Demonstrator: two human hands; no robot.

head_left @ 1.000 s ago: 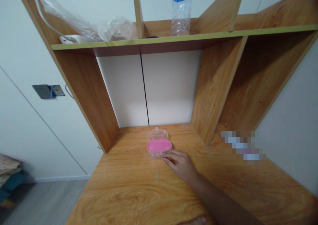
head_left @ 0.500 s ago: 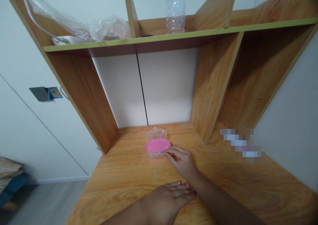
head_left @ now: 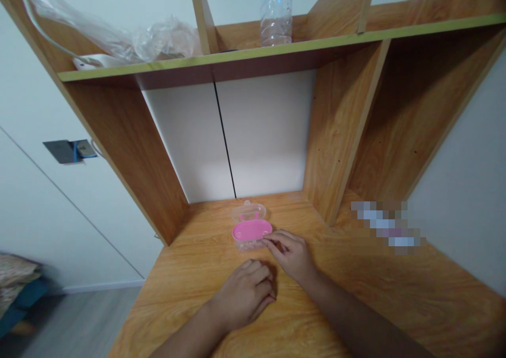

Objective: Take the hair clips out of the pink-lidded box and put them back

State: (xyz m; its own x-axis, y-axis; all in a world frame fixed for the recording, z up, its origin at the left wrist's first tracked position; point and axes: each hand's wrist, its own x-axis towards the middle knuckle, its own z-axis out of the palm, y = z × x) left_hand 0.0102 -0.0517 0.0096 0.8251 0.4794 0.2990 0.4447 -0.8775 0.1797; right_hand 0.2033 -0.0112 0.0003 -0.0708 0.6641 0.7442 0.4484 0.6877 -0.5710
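A small clear box with a pink tray (head_left: 252, 230) sits on the wooden desk (head_left: 356, 305), its clear lid (head_left: 249, 211) folded open behind it. My right hand (head_left: 290, 255) rests beside the box, fingertips pinched against its right edge. My left hand (head_left: 243, 294) lies on the desk just in front of the box. Its fingers are curled downward over the spot where a tiny clear piece lay, and that piece is now hidden under the hand.
A shelf (head_left: 253, 57) above the desk carries a clear water bottle (head_left: 275, 12), crumpled plastic wrap (head_left: 158, 39) and a white object (head_left: 95, 61). Wooden partitions (head_left: 343, 131) close in the desk at both sides. A blurred patch (head_left: 385, 226) lies at the right.
My left hand came into view from below and moved forward, curling over the tiny clear piece on the desk. My right hand stayed at the box's right edge.
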